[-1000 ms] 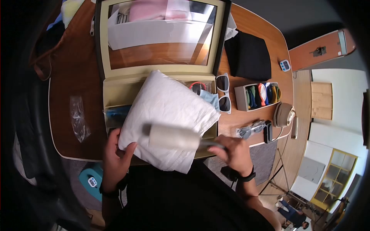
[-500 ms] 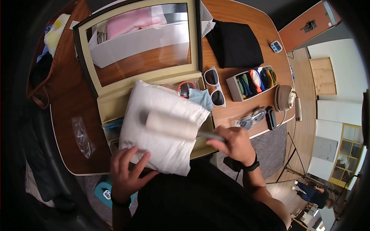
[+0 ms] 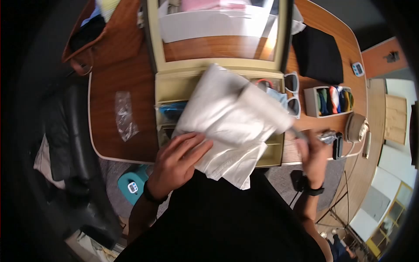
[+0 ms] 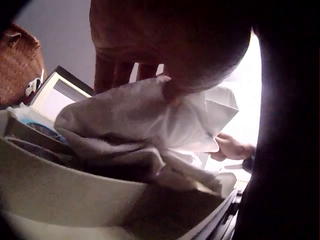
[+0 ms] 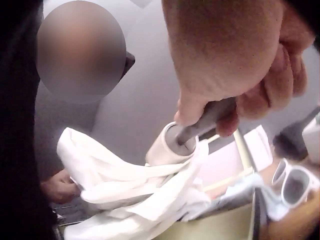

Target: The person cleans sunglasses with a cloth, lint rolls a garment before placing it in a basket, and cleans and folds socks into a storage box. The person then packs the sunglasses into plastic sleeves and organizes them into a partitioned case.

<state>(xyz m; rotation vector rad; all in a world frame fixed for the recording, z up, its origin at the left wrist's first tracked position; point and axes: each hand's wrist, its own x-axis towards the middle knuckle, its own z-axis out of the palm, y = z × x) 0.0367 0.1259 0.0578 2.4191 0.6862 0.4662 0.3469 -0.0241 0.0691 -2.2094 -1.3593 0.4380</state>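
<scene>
A folded white garment [image 3: 218, 118] lies across an open cream compartment box [image 3: 275, 155] whose windowed lid stands up behind it. My left hand [image 3: 174, 159] rests on the garment's near left part, fingers spread over the cloth. In the left wrist view the thumb [image 4: 172, 92] touches the fabric, which hangs in creases over the box edge. My right hand [image 3: 312, 153], blurred, grips the grey handle [image 5: 212, 117] of a lint roller [image 3: 264, 107]. Its white cylinder lies against the garment's right side. Much of the box's inside is hidden under the cloth.
White sunglasses [image 3: 293, 102], a box of rolled socks [image 3: 321, 107] and folded black clothing [image 3: 317, 54] are on the right. A crumpled plastic bag [image 3: 124, 115] lies on the left, a brown basket [image 3: 120, 35] behind it. A garment steamer [image 3: 355, 126] stands at the right edge.
The lint roller has moved toward the garment's far right side. My left hand has gone from the garment's corner to lying on top of it. The near edge now shows looser folds.
</scene>
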